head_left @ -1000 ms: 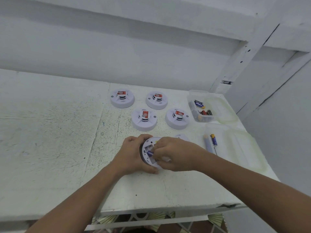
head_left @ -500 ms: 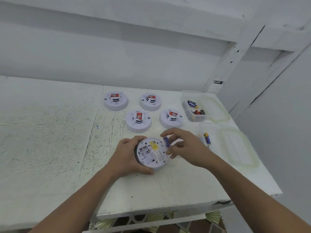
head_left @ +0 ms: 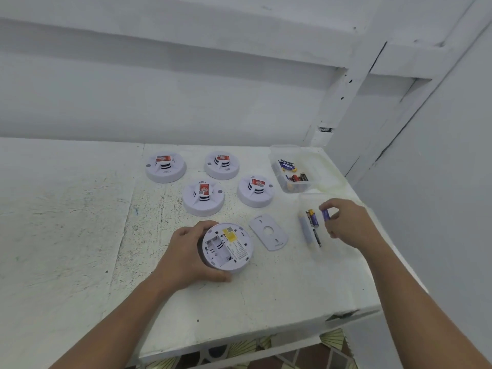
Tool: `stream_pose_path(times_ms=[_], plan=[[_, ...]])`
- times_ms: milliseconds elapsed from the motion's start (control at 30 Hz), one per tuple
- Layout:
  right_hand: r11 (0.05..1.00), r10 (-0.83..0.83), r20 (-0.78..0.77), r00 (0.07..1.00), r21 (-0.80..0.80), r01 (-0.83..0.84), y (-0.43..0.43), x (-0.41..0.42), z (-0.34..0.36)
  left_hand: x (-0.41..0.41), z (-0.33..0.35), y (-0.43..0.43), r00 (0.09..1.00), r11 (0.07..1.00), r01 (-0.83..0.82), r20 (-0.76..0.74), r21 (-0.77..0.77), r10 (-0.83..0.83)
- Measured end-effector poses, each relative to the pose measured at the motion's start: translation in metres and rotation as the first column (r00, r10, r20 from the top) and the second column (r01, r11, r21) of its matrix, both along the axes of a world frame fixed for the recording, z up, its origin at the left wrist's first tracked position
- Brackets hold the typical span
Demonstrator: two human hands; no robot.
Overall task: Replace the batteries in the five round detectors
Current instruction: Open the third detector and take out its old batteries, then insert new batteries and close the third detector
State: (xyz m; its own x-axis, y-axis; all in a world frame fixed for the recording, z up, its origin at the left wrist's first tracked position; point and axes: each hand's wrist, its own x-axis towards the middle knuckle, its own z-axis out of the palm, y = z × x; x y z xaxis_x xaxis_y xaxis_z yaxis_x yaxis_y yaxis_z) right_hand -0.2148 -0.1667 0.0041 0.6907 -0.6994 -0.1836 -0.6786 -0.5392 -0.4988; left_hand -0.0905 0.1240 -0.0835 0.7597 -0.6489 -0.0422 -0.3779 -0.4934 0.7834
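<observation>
Our right hand (head_left: 348, 225) has carried the purple battery (head_left: 325, 214) from the open detector (head_left: 227, 247) to the near clear tub (head_left: 328, 253) — fingertips pinching it. Our left hand (head_left: 186, 251) grips the detector on the table, bay empty. We judge removal nearly done — next we release it and fetch a fresh cell.

The left hand (head_left: 190, 253) curls round the rim of the upturned detector (head_left: 229, 247), its forearm reaching in from the lower left. The right hand (head_left: 348, 222), out to the right, pinches a battery (head_left: 325, 214) between thumb and fingertips.

Scuffed white table (head_left: 80, 235) against white walls (head_left: 159, 102), patterned tile floor (head_left: 239, 350) below
</observation>
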Motion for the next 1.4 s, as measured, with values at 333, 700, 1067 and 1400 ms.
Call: stream_pose_path(times_ms=[333,700,1067,1400], plan=[[0.992,-0.004,-0.195,0.981,-0.128,-0.022,0.003,0.001,-0.025,0.001,0.002,0.0,1.0,1.0,0.0,-0.002,0.001,0.0],[0.999,-0.038,-0.151,0.988,-0.039,0.032,0.002,0.004,-0.022,0.002,-0.001,-0.001,1.0,1.0,0.014,0.01,0.015,-0.014],[0.992,-0.091,-0.09,0.992,0.084,0.099,-0.002,0.006,-0.016,0.001,-0.007,-0.005,0.999,1.0,0.016,0.046,-0.005,-0.016],[0.992,-0.128,0.084,0.988,0.014,0.127,-0.015,0.023,0.006,-0.005,-0.002,-0.01,0.996,0.997,-0.072,0.045,-0.016,0.073]])
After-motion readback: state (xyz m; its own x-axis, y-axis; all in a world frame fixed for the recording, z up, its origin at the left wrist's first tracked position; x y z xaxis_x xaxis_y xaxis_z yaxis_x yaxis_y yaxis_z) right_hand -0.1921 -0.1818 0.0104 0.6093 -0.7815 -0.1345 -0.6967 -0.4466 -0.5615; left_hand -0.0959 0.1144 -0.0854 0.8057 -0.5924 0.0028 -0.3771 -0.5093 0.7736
